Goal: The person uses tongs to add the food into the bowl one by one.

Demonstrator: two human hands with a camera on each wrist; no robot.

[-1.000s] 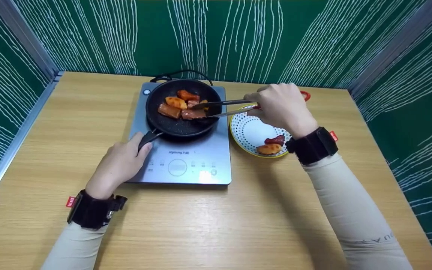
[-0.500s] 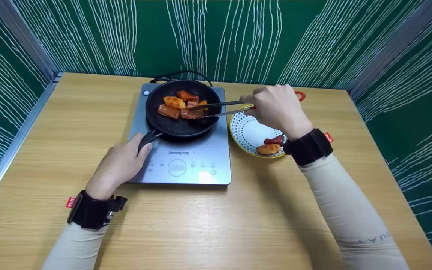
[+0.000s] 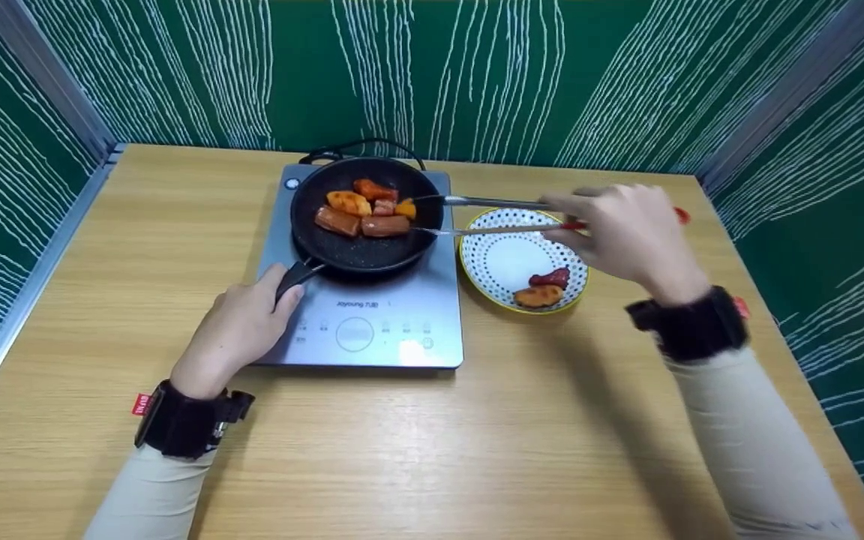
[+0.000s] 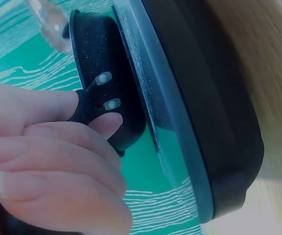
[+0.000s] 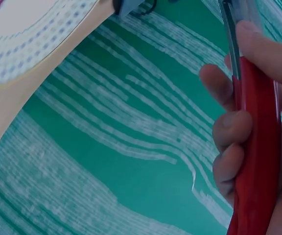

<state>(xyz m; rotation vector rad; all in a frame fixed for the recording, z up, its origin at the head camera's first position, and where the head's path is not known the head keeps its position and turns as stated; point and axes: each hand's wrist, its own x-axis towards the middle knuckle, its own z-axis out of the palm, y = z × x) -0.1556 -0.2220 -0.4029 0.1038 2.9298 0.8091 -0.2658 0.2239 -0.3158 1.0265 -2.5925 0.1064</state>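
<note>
1. Right hand (image 3: 631, 229) grips the red-handled tongs (image 3: 492, 215), fingers curled round the red grips; the wrist view shows fingers (image 5: 231, 134) wrapped on the red handle. Tong arms are spread apart and hold nothing, tips at the pan's near-right rim.
2. Left hand (image 3: 241, 326) is curled round the black pan handle (image 3: 298, 276), thumb on top, steadying the pan (image 3: 367, 214); the left wrist view confirms fingers (image 4: 58, 166) closed on the handle.
3. Progress, judged from layout: two pieces (image 3: 543, 289) already lie on the dotted plate (image 3: 496, 259), just below and left of the right hand. About five pieces (image 3: 363, 208) remain in the pan, beyond the tong tips. So transfer looks under halfway, most of it left.
4. Pan sits on the grey cooktop (image 3: 372, 322), which reaches forward from the left hand; control panel lies just right of that hand.
5. Plate sits on the wooden table (image 3: 432, 450), touching or just beside the cooktop's right edge; cannot tell which.
6. Black cable (image 3: 361, 146) loops behind the pan, far from both hands.
7. Green patterned walls (image 3: 177, 67) close the table on three sides.
8. Obstructions: none between tongs and food; pan rim is the only lip to clear. Pieces are packed close, touching, so picking one alone may nudge its neighbours.
</note>
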